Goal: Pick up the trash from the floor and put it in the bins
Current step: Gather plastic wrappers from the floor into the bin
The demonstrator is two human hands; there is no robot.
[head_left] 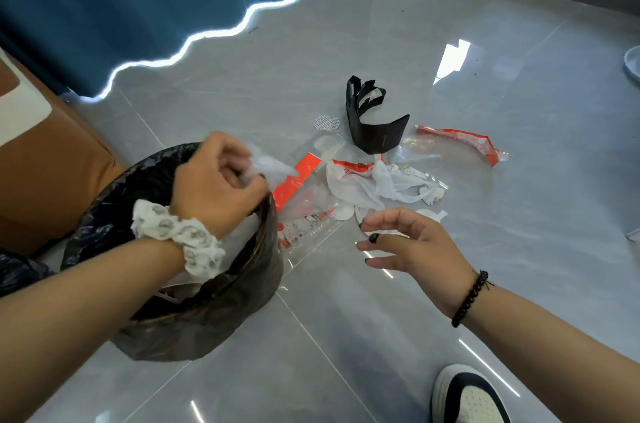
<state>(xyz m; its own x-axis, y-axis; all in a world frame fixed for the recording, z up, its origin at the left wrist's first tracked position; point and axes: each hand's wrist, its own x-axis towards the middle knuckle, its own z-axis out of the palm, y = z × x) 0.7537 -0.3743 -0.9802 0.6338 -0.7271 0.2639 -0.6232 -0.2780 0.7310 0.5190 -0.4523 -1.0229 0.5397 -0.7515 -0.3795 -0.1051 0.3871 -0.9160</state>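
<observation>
A bin lined with a black plastic bag [194,305] stands on the grey floor at the lower left. Above its far rim, my left hand [216,187] grips a crumpled clear plastic wrapper [268,164]. To the right of the bin, my right hand [412,242] hovers with fingers spread and relaxed, holding nothing. Just beyond it lies a heap of trash: a white crumpled bag [377,185], clear packaging with red print [304,211], a red-and-clear wrapper [464,142], a torn black cardboard piece [372,118] and a small round foil seal [326,122].
A brown sofa [45,163] with a white cushion stands at the left, blue curtains [138,0] behind it. A second black bag [17,270] shows at the left edge. My shoe [467,395] is at the bottom right. A pale round object [633,62] sits at the right edge.
</observation>
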